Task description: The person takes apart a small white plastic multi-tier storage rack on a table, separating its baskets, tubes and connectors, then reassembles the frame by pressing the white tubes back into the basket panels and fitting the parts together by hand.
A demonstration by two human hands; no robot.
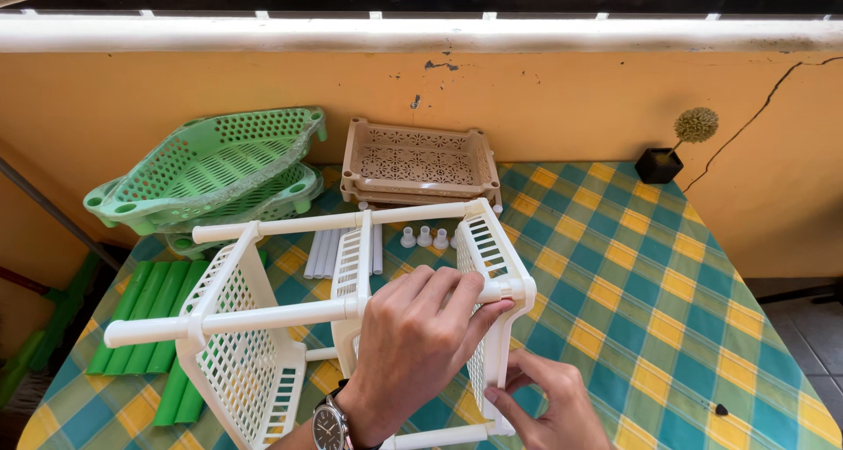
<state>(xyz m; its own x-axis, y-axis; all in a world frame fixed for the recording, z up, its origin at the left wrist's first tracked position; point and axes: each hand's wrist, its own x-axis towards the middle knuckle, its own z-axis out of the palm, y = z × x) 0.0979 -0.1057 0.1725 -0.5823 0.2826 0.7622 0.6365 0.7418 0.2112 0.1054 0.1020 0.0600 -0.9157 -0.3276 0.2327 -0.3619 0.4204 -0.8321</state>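
Left hand (413,345) gripping a top rod, right hand (549,406) pinching the end basket of the white rack (263,327) lying sideways on the surface (667,309); loose joints likely to pop apart under uneven pressure.

A single head-worn camera looks steeply down and forward from close above the worktop (667,292), facing an orange wall (544,99) at its far edge. The person's own arms enter from the bottom edge, nearest the lens. There is no second view.
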